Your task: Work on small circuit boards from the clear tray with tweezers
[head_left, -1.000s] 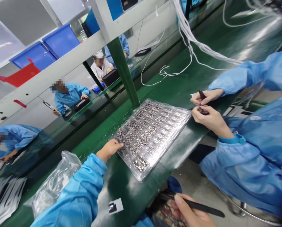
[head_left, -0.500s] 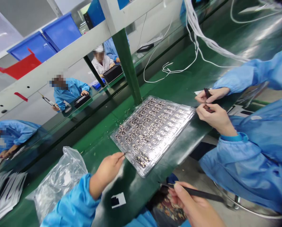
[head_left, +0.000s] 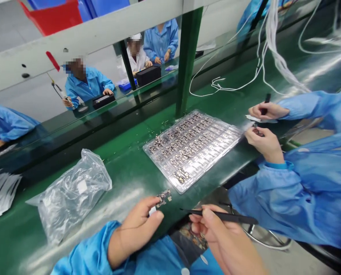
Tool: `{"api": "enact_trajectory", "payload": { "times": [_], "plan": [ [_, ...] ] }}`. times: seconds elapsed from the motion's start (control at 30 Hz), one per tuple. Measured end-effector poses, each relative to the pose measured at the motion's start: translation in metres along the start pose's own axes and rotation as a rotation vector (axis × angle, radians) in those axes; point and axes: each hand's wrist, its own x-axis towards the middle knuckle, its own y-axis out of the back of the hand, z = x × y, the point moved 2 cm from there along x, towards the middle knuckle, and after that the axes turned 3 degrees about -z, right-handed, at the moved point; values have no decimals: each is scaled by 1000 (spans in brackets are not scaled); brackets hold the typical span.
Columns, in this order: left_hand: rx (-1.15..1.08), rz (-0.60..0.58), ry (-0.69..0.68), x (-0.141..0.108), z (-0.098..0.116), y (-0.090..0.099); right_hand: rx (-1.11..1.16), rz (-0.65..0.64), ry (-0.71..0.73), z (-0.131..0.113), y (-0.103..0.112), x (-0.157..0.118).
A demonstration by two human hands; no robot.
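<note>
A small dark circuit board (head_left: 164,198) is pinched between the thumb and fingers of my left hand (head_left: 137,225), above the green bench near its front edge. Part of a white piece shows at the thumb. My right hand (head_left: 222,233) grips black tweezers (head_left: 233,217), whose thin tip points left toward the board without touching it. Beyond both hands lies a clear plastic tray (head_left: 199,173) with rows of small boards in its compartments; some are piled at its left corner.
A clear plastic bag (head_left: 73,194) lies on the green bench (head_left: 127,172) at left, with white sheets (head_left: 1,194) farther left. On the right, a co-worker's hands (head_left: 269,145) work beside the tray. White cables (head_left: 273,49) hang over the bench behind a green post (head_left: 187,61).
My left hand has drawn back from the tray's near corner, and a circuit board now shows in it. The white card on the bench is hidden or lifted. The tweezers sit closer to my left hand.
</note>
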Motion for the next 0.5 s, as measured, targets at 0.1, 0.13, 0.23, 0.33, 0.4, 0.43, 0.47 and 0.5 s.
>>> {"api": "enact_trajectory", "payload": {
  "times": [0.1,0.13,0.23,0.33,0.4,0.43,0.47,0.5],
  "plan": [
    [47,150,161,-3,-3,-5,21,-4,5,5,-10,-4],
    [-15,153,184,-4,-3,-8,19,-7,7,7,-13,-5],
    [-271,153,238,-6,-3,-13,-3,-21,15,10,-21,-6],
    [-511,147,316,-9,-5,-14,-15,-9,14,13,-26,-8],
    [-616,149,370,-10,-6,-13,-15,10,3,14,-28,-9],
    [-663,156,395,-10,-6,-13,-14,20,-3,15,-29,-10],
    [-710,168,424,-11,-6,-13,-13,34,-6,15,-29,-10],
    [-759,185,458,-11,-6,-13,-12,45,-6,15,-29,-10]
  ]
}}
